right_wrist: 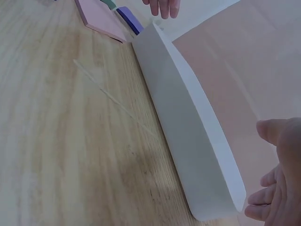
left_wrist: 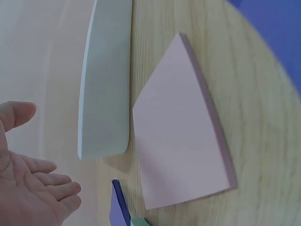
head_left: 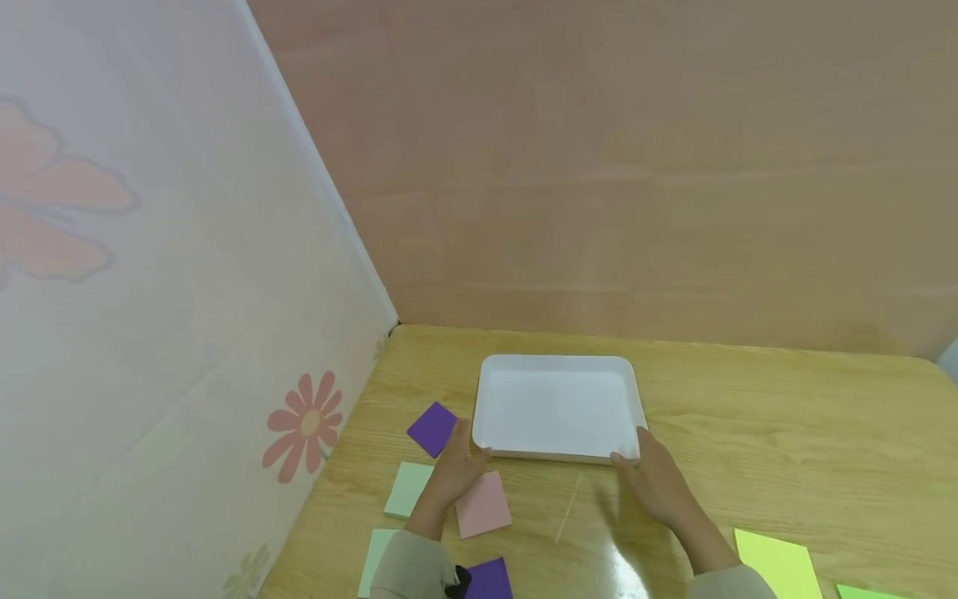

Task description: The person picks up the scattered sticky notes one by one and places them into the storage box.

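A shallow white tray (head_left: 557,408) stands on the wooden table, bare inside. By its near left corner is my left hand (head_left: 458,467), fingers relaxed and spread from the thumb. The left wrist view shows a gap between that hand (left_wrist: 35,183) and the tray's end (left_wrist: 106,84). At the near right corner is my right hand (head_left: 659,478), its fingers beside the tray's right side. In the right wrist view its fingers (right_wrist: 263,200) are loosely extended close to the tray (right_wrist: 183,127); whether they touch it I cannot tell. Neither hand grips anything.
Sticky-note pads lie left: purple (head_left: 430,428), pale green (head_left: 407,489), pink (head_left: 483,506), another pale green (head_left: 372,561) and another purple (head_left: 490,578). Yellow (head_left: 782,561) and bright green (head_left: 861,592) pads lie front right. A flowered white wall (head_left: 187,333) borders the table's left side.
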Demonstrator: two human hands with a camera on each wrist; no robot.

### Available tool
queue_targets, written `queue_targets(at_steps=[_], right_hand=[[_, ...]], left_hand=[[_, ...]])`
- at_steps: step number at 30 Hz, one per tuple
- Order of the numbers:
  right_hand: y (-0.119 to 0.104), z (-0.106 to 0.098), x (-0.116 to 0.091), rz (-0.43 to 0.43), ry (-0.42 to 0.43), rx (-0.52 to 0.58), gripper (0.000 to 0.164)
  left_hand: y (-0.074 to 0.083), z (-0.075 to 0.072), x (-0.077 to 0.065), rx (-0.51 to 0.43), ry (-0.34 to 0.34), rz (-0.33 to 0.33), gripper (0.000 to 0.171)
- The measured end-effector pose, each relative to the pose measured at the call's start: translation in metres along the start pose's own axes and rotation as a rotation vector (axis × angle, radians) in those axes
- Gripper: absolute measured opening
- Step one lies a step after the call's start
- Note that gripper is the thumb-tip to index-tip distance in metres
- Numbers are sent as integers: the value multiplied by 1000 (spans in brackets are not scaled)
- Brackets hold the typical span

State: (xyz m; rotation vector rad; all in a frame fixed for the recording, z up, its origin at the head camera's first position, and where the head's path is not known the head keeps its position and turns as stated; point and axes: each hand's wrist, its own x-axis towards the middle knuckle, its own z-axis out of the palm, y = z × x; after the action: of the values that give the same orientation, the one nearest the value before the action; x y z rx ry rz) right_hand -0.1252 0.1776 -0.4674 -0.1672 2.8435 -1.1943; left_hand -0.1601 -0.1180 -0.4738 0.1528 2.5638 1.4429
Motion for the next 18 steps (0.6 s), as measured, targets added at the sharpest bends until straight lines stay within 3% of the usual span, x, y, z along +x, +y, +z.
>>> queue_targets(at_steps=[12,18], right_hand=[[10,1,24,115,-72,47,76],[14,1,28,148,-76,47,75]], left_hand=[[-7,1,20,-37,-8,-65,69],[-8,4,27,-45,-25,-52,67]])
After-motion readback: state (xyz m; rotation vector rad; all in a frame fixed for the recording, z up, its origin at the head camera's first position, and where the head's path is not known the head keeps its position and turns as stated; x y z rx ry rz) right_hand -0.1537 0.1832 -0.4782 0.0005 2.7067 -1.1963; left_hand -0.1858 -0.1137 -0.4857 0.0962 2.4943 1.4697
